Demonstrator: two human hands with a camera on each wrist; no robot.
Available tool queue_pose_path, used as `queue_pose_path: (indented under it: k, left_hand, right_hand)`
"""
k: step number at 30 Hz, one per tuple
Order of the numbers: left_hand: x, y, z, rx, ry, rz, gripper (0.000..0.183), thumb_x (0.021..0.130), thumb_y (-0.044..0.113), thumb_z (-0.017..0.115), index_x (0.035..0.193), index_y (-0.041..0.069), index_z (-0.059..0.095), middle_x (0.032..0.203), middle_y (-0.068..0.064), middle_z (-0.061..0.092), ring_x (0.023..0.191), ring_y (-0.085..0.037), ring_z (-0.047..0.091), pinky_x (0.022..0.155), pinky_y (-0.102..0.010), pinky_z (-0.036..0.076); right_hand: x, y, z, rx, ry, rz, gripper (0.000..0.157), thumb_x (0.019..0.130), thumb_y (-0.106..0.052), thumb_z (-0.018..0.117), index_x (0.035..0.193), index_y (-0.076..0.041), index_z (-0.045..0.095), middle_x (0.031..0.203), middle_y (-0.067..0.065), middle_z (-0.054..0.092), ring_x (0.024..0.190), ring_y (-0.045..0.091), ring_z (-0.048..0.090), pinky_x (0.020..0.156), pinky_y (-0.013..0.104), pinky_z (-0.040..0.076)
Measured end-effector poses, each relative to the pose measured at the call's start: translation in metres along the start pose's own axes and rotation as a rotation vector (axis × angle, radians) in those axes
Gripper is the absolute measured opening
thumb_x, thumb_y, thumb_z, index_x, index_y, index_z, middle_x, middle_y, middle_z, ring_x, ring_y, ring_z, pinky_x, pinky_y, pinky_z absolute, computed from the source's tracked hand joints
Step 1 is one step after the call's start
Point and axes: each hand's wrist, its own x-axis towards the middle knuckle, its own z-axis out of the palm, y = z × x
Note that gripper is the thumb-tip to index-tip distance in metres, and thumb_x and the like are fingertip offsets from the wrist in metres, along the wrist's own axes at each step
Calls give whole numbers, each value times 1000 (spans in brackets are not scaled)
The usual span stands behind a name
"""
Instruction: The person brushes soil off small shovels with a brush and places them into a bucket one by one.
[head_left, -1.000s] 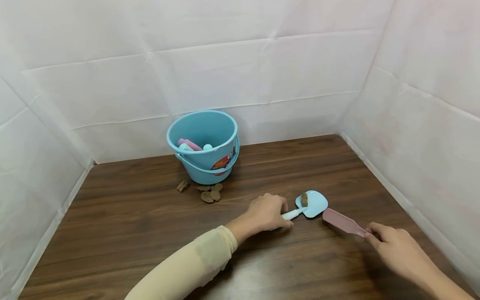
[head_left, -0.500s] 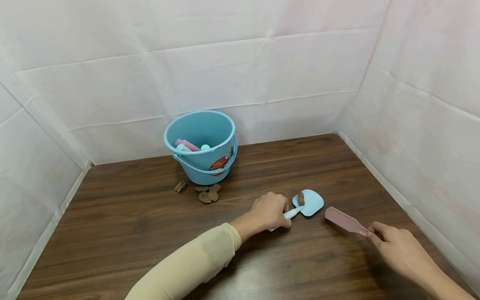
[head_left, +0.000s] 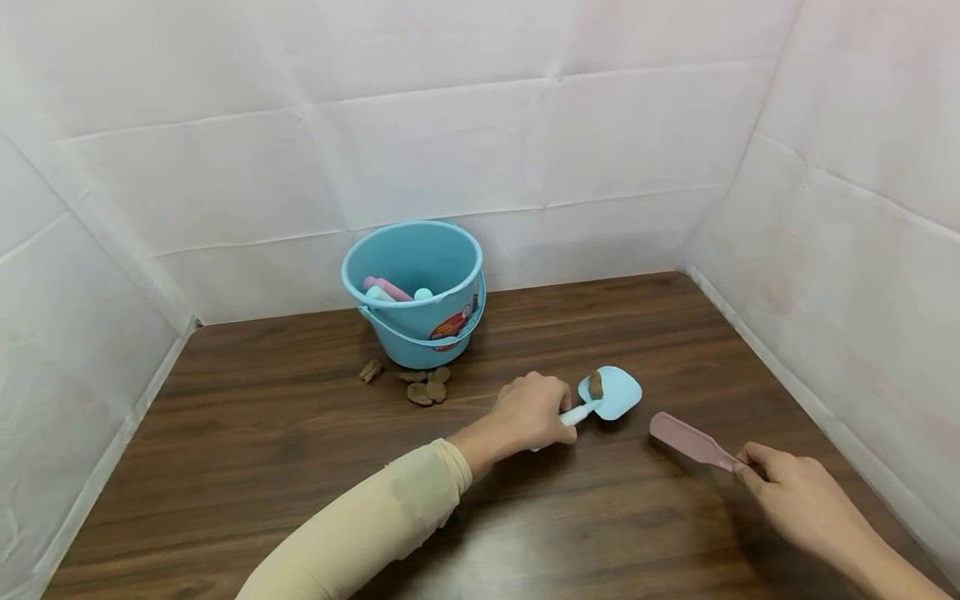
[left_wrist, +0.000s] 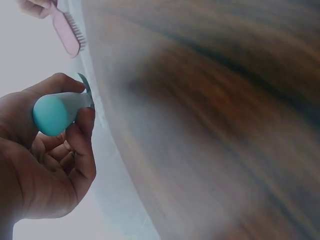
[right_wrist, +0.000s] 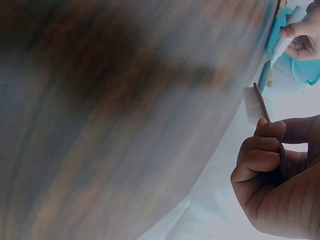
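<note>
My left hand (head_left: 531,410) grips the handle of a small light-blue shovel (head_left: 622,393), its blade to the right of my fingers. A brown, flat lump (head_left: 596,385) lies on the blade near its left edge. The round teal handle end (left_wrist: 50,115) pokes out of my curled fingers in the left wrist view. My right hand (head_left: 795,496) pinches the thin handle of a pink brush (head_left: 686,439). Its bristles (left_wrist: 76,31) show in the left wrist view. The brush head stands apart from the shovel, to its lower right.
Back left, a light-blue bucket (head_left: 405,329) stands by the white wall (head_left: 600,150), with pink and teal handles (head_left: 390,289) inside. Several brown lumps (head_left: 427,392) lie at its foot, another (head_left: 371,371) to the left. The wooden table (head_left: 262,450) meets a white side wall (head_left: 862,275).
My left hand has drawn the shovel, with the lump on it, up and left, away from the brush. The brush has stayed nearly still. The view has shifted a little.
</note>
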Motion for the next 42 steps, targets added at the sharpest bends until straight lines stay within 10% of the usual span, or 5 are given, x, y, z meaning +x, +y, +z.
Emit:
queue_pose_path:
  k: [22,42]
  left_hand:
    - [-68,-65,-57,-92,202,-134,16,78,30,82,83,23,68,68,14,63,60,-9,58,52,-31,47]
    - [-157,-102,-62,-128,348,-255,17,73,21,83,79,24,67,63,17,58,55,-4,52,52,-27,45]
  right_hand:
    - [83,-72,-7,60,59,-253,22,107,-26,49,93,-14,61,62,-2,44,50,10,35,44,27,29]
    - [105,-147,8,130,78,-395,15,106,-22,53,97,-16,64,60,-4,46,47,11,39,44,27,32]
